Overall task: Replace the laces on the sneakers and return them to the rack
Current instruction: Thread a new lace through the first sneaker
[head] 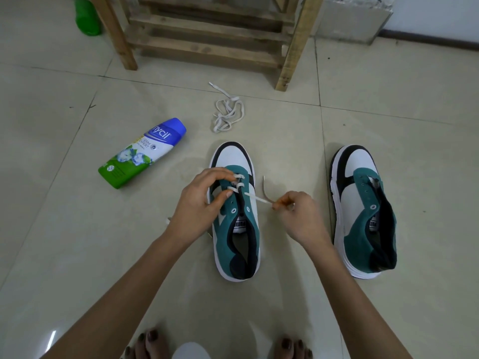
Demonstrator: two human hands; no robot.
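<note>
Two teal, white and black sneakers stand on the tiled floor, toes pointing away from me. The left sneaker [237, 229] has a white lace [255, 198] threaded through its front eyelets. My left hand [199, 203] grips that sneaker's left side, fingers curled over the laced part. My right hand [298, 216] pinches the free end of the lace, drawn taut to the right of the shoe. The right sneaker [363, 211] has no lace. A second loose white lace [228, 112] lies bunched on the floor beyond the left sneaker.
A wooden rack [207, 35] stands at the far side of the floor. A green and blue powder bottle [142, 154] lies on its side to the left. A green bottle [86, 16] sits at the far left. My bare feet [147, 343] show at the bottom edge.
</note>
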